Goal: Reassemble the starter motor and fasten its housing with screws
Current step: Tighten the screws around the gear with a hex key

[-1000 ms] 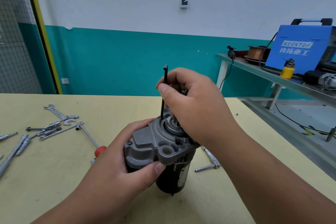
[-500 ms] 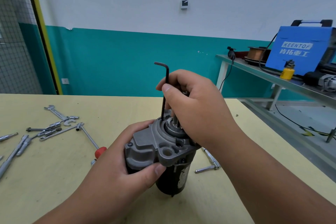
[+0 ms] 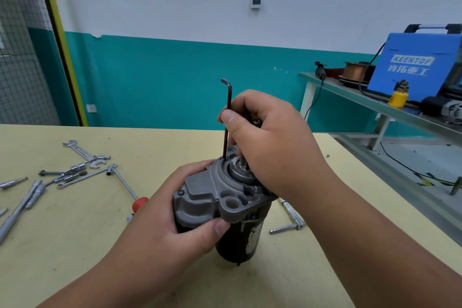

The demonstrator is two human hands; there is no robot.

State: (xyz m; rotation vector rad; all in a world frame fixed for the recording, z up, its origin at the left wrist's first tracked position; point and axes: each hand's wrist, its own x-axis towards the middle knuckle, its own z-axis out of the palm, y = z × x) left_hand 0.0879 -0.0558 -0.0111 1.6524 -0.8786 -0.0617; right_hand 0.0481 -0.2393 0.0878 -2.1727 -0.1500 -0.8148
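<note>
Short leg of the hex key (image 3: 228,117) has swung round over the last second. It was end-on to the camera back then and now pokes off to the left, so the screw is getting spun in. Motor and the holding hand haven't budged.

Starter motor (image 3: 235,245) stands upright on its black end on the yellow table (image 3: 75,245), near the front middle, with the grey housing (image 3: 200,190) on top. The key's long leg drops straight into a screw (image 3: 222,158) at the back left of the housing. Right hand (image 3: 272,142) has thumb and fingertips pinched on that long leg. Left hand (image 3: 175,210) is wrapped round the housing, thumb pressed in below the front flange.

My take: twirling by the long leg is fine for running it down, but keep the key vertical and fully seated so the socket doesn't round out. Once snug, flip the key for leverage and tighten the screws evenly. A second screw (image 3: 181,192) shows at the near left corner.

Loose wrenches and sockets (image 3: 82,167) lie off to the left, with a red-handled screwdriver (image 3: 140,204) just past the left hand. A blue welder (image 3: 420,65) sits on the far bench.
</note>
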